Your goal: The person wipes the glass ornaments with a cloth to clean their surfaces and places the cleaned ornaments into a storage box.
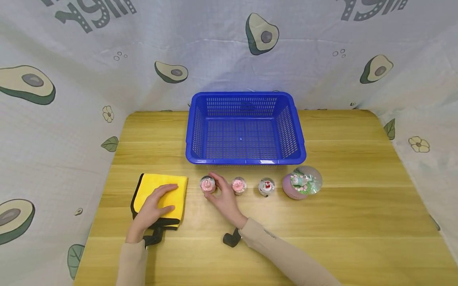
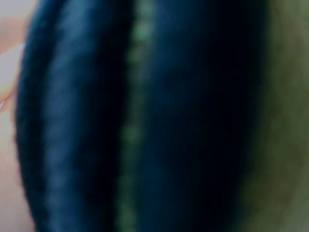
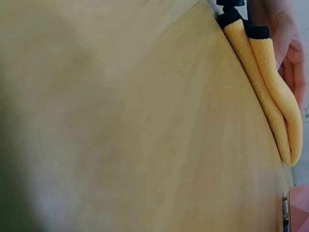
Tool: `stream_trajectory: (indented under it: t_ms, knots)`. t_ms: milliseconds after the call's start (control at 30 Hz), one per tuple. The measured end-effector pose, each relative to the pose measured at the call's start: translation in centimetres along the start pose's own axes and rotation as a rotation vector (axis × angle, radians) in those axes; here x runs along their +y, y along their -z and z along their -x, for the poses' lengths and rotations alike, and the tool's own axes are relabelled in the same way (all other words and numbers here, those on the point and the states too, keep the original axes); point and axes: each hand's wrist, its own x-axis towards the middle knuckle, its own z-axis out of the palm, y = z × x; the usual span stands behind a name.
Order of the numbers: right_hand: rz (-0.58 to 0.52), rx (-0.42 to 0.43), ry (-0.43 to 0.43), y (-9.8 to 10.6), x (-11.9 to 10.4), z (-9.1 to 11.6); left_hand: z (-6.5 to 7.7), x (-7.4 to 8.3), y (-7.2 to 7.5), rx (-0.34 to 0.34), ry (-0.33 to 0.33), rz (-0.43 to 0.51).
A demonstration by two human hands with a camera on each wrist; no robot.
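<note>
A folded yellow cloth (image 1: 179, 184) with black edging lies at the left of the table, and my left hand (image 1: 152, 208) rests on it with fingers spread loosely. Its black edge (image 2: 203, 116) fills the left wrist view, badly blurred. My right hand (image 1: 225, 198) holds a small snow globe (image 1: 206, 184) with a pink base between thumb and forefinger. In the right wrist view only a corner of that pink base (image 3: 300, 208) shows; the holding fingers are out of sight. Just right of this hand stands a second pink snow globe (image 1: 239, 185).
Further right stand a small white snow globe (image 1: 266, 186) with a red detail and a larger snow globe (image 1: 294, 188) on a purple base, tilted in view. Behind the row sits a blue plastic basket (image 1: 246, 161). A white avocado-print curtain (image 1: 214, 47) hangs around the wooden table (image 1: 358, 190).
</note>
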Motion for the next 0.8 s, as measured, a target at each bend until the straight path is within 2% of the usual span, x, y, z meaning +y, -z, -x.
stream_trajectory:
  t_ms: [167, 233, 467, 667, 800]
  knots:
    - [0.055, 0.007, -0.024, -0.5, 2.6, -0.2, -0.2, 0.1, -0.2, 0.013, 0.016, -0.048]
    - [0.076, 0.004, -0.041, -0.5, 3.0, -0.3, -0.3, 0.1, -0.3, 0.018, 0.028, -0.061]
    - [0.147, 0.004, -0.051, -0.5, 3.2, -0.4, -0.7, 0.1, -0.4, 0.042, 0.008, -0.137]
    - [0.186, 0.016, -0.032, -0.5, 3.1, -0.5, -0.8, 0.3, -0.8, 0.071, 0.008, -0.168]
    - [0.197, 0.024, -0.051, -0.5, 3.0, -0.4, -0.8, 0.6, -1.2, 0.106, -0.001, -0.195]
